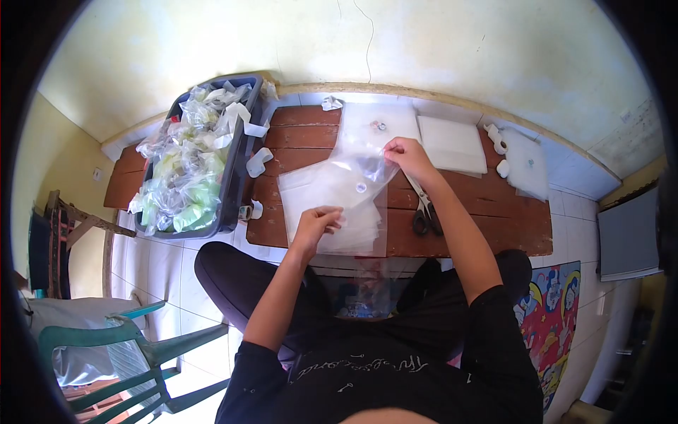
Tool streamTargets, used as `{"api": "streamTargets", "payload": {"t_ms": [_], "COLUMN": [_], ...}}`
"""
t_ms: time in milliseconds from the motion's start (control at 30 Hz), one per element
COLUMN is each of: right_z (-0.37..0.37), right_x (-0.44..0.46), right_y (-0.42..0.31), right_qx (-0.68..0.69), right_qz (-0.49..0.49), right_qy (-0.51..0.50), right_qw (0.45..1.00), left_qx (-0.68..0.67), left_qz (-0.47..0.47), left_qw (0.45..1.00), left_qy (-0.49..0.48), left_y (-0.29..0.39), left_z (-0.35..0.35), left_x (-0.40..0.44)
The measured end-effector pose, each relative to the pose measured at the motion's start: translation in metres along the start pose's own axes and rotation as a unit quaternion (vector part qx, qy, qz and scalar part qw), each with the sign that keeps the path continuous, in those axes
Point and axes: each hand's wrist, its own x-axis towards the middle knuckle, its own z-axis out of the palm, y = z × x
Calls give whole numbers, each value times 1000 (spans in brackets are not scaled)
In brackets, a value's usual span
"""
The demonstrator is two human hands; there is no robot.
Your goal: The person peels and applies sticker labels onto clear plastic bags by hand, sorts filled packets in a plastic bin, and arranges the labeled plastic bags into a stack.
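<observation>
My right hand (pixel 407 157) pinches the upper right corner of a clear plastic bag (pixel 378 201) and lifts it. A small round pale sticker (pixel 361 188) shows on the bag. Lower left of it, my left hand (pixel 319 227) has thumb and fingers drawn together over the bag's left part; whatever is between the fingertips is too small to make out. Beneath lies a fanned stack of white translucent sheets or bags (pixel 304 191). Scissors with black handles (pixel 426 215) rest on the wooden table just right of the bag, partly behind my right forearm.
A dark tub (pixel 229 191) full of crumpled plastic packets (pixel 187 162) stands on the left. Toward the wall are more clear bags (pixel 367 116), a white stack (pixel 452 145) and a bubble-like plastic pile (pixel 528 166). Tape rolls (pixel 496 140) and paper scraps (pixel 259 162) lie around the wooden table (pixel 304 131).
</observation>
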Motion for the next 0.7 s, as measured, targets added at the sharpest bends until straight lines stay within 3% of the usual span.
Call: {"api": "streamTargets", "payload": {"t_ms": [33, 133, 167, 267, 333, 367, 400, 433, 467, 500, 567, 600, 700], "right_z": [3, 14, 18, 25, 26, 25, 22, 19, 16, 15, 13, 9, -1], "right_x": [3, 6, 6, 7, 11, 12, 17, 24, 29, 28, 27, 30, 35], "right_y": [10, 24, 26, 20, 22, 23, 30, 40, 50, 48, 43, 46, 47], "right_qx": [-18, -54, -94, -197, -268, -338, -339, -393, -445, -445, -529, -530, -497], "right_qz": [-5, -36, -57, -54, -94, -131, -130, -177, -222, -221, -133, -132, -99], "right_qy": [-15, -5, 9, 12, 53, 94, 94, 126, 157, 157, 131, 131, 77], "right_qw": [1000, 998, 994, 979, 957, 927, 927, 893, 853, 854, 828, 828, 859], "left_qx": [0, 190, 190, 310, 337, 338, 380, 417, 441, 441, 493, 508, 520], "left_qz": [-1, -163, -164, -140, 48, 49, 147, 242, 242, 242, 218, 168, 149], "left_qw": [1000, 959, 959, 929, 939, 939, 913, 875, 864, 864, 842, 845, 841], "left_qy": [-1, -131, -130, -145, -39, -39, -4, 32, 17, 16, 5, -2, 24], "left_y": [-2, 6, 11, 24, 30, 32, 33, 33, 30, 27, 20, 21, 19], "left_z": [-5, -18, -19, -18, -12, -8, -2, 1, 3, 6, 14, 18, 23], "left_x": [-3, -13, -14, -10, -2, 4, 11, 17, 25, 28, 34, 33, 29]}}
